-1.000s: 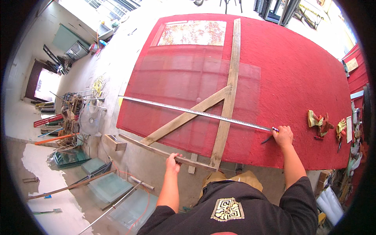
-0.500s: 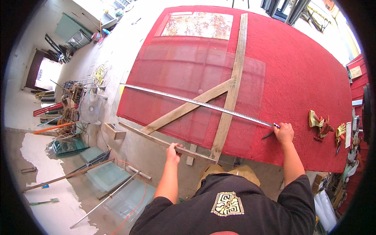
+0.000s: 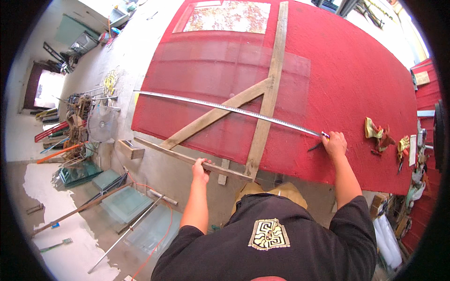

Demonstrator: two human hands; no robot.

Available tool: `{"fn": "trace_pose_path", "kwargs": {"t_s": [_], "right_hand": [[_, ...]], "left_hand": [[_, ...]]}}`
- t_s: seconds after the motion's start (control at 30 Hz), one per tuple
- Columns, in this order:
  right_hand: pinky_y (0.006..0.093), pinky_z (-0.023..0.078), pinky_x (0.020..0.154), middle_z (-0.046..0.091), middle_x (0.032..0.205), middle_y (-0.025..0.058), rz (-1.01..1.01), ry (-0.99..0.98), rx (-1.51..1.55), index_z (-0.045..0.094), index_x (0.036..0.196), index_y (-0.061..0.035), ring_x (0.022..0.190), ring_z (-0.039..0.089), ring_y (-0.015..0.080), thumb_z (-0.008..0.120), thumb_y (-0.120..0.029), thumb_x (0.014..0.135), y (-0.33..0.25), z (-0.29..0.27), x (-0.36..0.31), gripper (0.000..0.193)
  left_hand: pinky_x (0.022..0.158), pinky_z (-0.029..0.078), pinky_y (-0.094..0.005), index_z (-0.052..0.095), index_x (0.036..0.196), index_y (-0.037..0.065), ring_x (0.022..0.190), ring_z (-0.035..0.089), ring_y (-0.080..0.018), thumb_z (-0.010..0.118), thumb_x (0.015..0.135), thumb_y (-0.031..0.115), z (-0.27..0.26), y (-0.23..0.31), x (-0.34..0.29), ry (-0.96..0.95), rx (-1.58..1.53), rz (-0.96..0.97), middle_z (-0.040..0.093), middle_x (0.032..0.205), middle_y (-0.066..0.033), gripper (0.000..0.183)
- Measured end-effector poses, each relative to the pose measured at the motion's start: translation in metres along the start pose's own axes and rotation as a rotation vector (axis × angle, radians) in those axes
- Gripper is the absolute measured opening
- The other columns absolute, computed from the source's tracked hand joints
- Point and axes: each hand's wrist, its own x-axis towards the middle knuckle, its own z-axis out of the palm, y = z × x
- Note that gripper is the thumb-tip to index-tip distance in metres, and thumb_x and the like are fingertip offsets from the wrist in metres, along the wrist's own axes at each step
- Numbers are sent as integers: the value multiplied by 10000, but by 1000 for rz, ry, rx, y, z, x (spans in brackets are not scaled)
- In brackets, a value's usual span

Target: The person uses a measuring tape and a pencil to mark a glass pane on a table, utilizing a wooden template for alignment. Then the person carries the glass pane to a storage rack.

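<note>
A large wooden T-square [image 3: 274, 89] with a diagonal brace lies across clear glass sheets [image 3: 206, 61] on a red-covered table [image 3: 356, 75]. My left hand [image 3: 201, 171] is closed around its crosspiece, along the table's near edge. A long graduated metal ruler [image 3: 206, 103] crosses over the brace and the long wooden bar, from the table's left edge to my right hand [image 3: 334, 144]. That hand rests on the red cover, its fingers closed at the ruler's right end around a small tool [image 3: 324, 135]; its kind is mostly hidden. A thin dark piece sticks out beside it.
Work gloves [image 3: 373, 129] and a red-handled tool lie on the table's right side. A fan [image 3: 101, 122] and an open wooden box [image 3: 131, 149] stand left of the table. Glass panes [image 3: 125, 203], a metal pole and an orange cord [image 3: 161, 239] occupy the floor at lower left.
The whole view has shifted, so the table and both hands appear higher and slightly further left. Both hands keep their grips, and the T-square and ruler stay put on the table.
</note>
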Motion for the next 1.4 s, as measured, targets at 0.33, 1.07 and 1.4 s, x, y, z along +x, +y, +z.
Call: {"fn": "trace_pose_path", "kwargs": {"t_s": [0.33, 1.07, 1.4], "right_hand": [[489, 537, 962, 728, 1088, 132, 77, -173, -24, 734, 994, -71, 1125, 639, 344, 673, -528, 942, -6, -14, 3, 464], [486, 535, 958, 728, 1066, 125, 75, -140, -26, 727, 978, -86, 1113, 639, 340, 680, -519, 931, -3, -6, 3, 439], [489, 544, 971, 731, 1075, 137, 58, -128, -60, 732, 1004, -87, 1123, 652, 351, 668, -511, 943, 0, 2, 4, 433]], "left_hand": [[843, 631, -585, 574, 1096, 65, 955, 662, -292, 639, 920, 110, -10, -3, 15, -17, -7, -49, 602, 1031, -98, 193], [898, 604, -577, 569, 1062, 107, 948, 655, -276, 625, 919, 119, -3, -1, 5, -18, 30, -19, 607, 1007, -63, 155], [935, 603, -576, 574, 1057, 74, 1006, 643, -304, 627, 950, 122, -4, -1, 7, -18, 20, -23, 605, 1049, -89, 128]]}}
